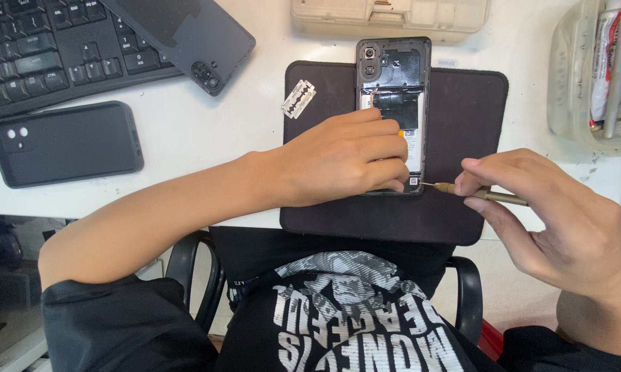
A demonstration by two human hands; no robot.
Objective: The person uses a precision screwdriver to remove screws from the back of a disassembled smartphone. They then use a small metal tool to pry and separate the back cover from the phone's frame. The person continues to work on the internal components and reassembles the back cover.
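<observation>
Pressing down w/ the left hand (341, 157), fingers curled over the lower half of an opened phone (393, 83) – back cover off, insides showing – centre of frame on a dark mat (462, 124). Phone's bottom edge sits just above the mat's middle; mat's near edge overhangs the front edge of the white surface (200, 131) slightly. Right hand (551, 220), lower right, is pinched shut on a thin screwdriver (486, 195), tip touching the phone's lower right corner, right by the left fingertips. Hands close together, not touching.

Razor blade (298, 98) lies at the mat's upper left corner, half on it. Left of frame: grey phone case (66, 143), near the front edge of the surface; above it a keyboard (42, 48) w/ a dark back cover (186, 34) lying over its right end. Clear box (393, 15) at top edge, tool tub (593, 76) at far right. Open room: bare strip btwn case and mat, plus mat's right half.
</observation>
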